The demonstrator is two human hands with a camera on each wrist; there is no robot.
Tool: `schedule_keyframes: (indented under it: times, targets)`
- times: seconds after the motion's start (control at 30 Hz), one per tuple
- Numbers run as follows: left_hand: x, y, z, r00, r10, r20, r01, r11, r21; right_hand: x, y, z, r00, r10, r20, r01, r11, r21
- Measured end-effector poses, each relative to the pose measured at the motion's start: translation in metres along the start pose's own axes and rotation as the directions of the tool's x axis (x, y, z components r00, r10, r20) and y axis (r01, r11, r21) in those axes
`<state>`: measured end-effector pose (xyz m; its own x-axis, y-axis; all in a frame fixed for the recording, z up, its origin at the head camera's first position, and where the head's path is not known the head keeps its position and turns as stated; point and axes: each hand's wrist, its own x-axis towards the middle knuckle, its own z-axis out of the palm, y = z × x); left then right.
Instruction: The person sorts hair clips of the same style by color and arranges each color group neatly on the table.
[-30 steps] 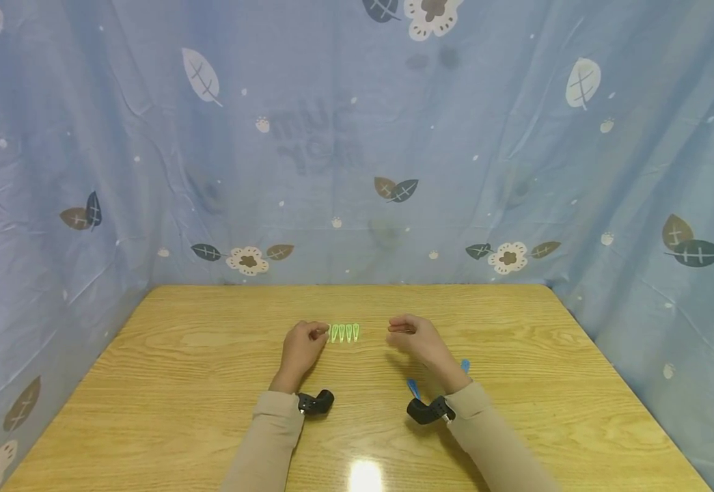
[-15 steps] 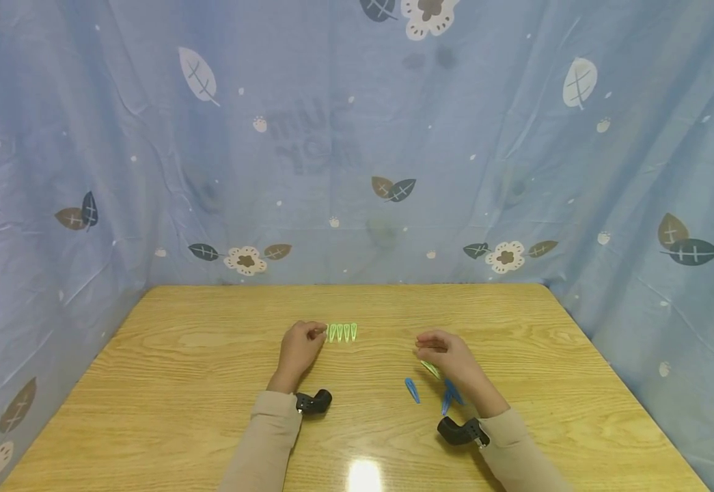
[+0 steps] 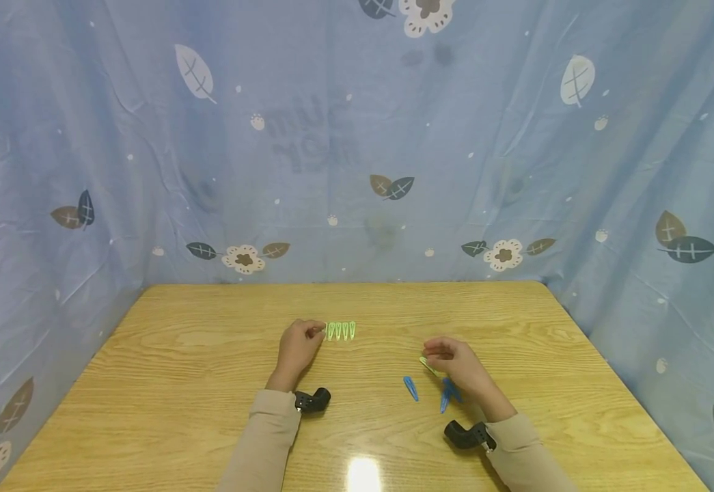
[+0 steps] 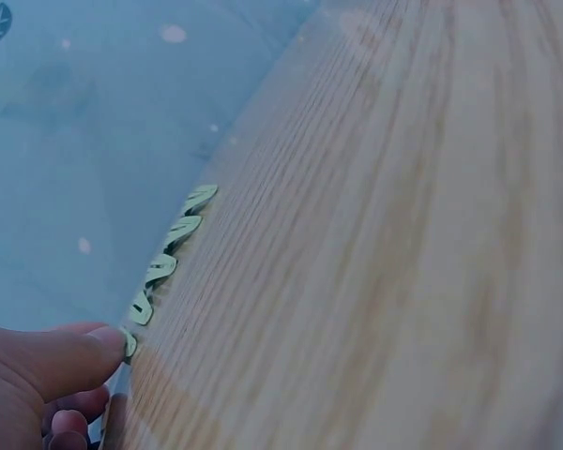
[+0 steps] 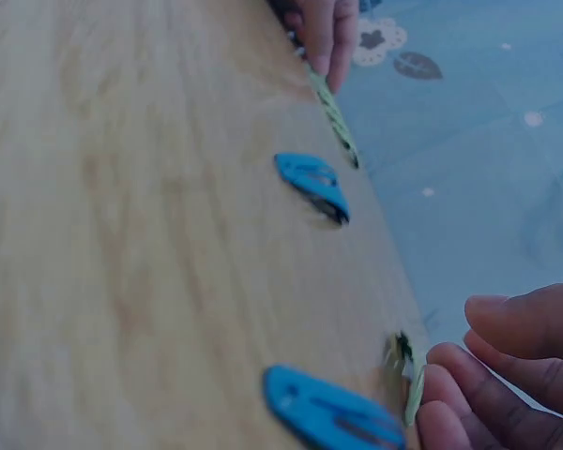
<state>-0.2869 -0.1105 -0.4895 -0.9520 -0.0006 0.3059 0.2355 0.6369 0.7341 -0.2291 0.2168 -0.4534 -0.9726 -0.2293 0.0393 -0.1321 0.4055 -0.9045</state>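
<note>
Several light green snap hair clips (image 3: pixel 345 331) lie side by side in a row toward the far part of the table. My left hand (image 3: pixel 298 347) is at the row's left end, thumb and forefinger pinching the leftmost green hair clip (image 4: pixel 129 343). Farther right, my right hand (image 3: pixel 462 365) is low over the table beside a loose green hair clip (image 5: pixel 414 389). Its fingertips are right at that clip, while the thumb (image 5: pixel 507 323) stands apart from them. Blue hair clips (image 3: pixel 410 388) lie just left of and below this hand, two of them overlapping.
A wooden table (image 3: pixel 209 424) carries everything, and a blue patterned curtain (image 3: pixel 357 225) hangs behind it and along both sides. Each wrist wears a black camera mount (image 3: pixel 312 400). A bright reflection shows at the table's near edge.
My right hand has moved right and toward me, from right of the green row to the loose green clip, uncovering the blue clips. The left hand has stayed at the row's left end.
</note>
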Motion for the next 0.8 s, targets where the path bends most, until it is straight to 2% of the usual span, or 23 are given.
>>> schedule_keyframes:
  times: [0.3, 0.53, 0.8]
  targets:
    - [0.000, 0.001, -0.001, 1.000, 0.001, 0.005, -0.001, 1.000, 0.002, -0.001, 0.004, 0.004, 1.000, 0.017, -0.019, -0.019, 0.997, -0.074]
    - [0.001, 0.000, -0.001, 1.000, 0.006, 0.008, -0.006, 1.000, 0.005, 0.000, 0.002, 0.009, 0.996, 0.044, -0.076, -0.056, 0.985, -0.165]
    - [0.000, 0.001, -0.001, 1.000, -0.011, 0.014, 0.011, 1.000, 0.006, 0.001, 0.007, 0.010, 0.995, 0.019, -0.098, -0.038, 0.979, -0.202]
